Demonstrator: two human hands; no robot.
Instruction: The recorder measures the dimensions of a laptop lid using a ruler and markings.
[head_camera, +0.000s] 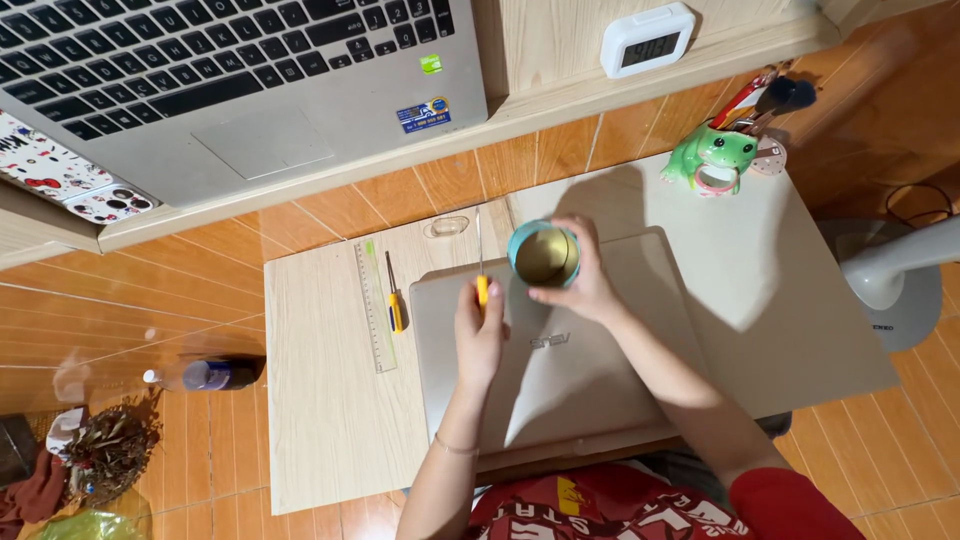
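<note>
Left hand (480, 335) grips screwdriver (481, 268); right hand (580, 285) holds teal cup (544, 255).

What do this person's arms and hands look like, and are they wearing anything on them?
Both hands are bare, with no gloves. The left hand has a thin bracelet around its wrist and a bare forearm. The right hand also has a bare forearm, with a red short sleeve starting near the upper arm. I can make out no rings or watch.

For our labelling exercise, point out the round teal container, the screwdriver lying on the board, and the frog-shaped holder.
Round teal container (544, 256), head view, inner bottom.
Screwdriver on the board (396, 312), head view, yellow handle.
Frog-shaped holder (716, 150), head view, green face.
</note>
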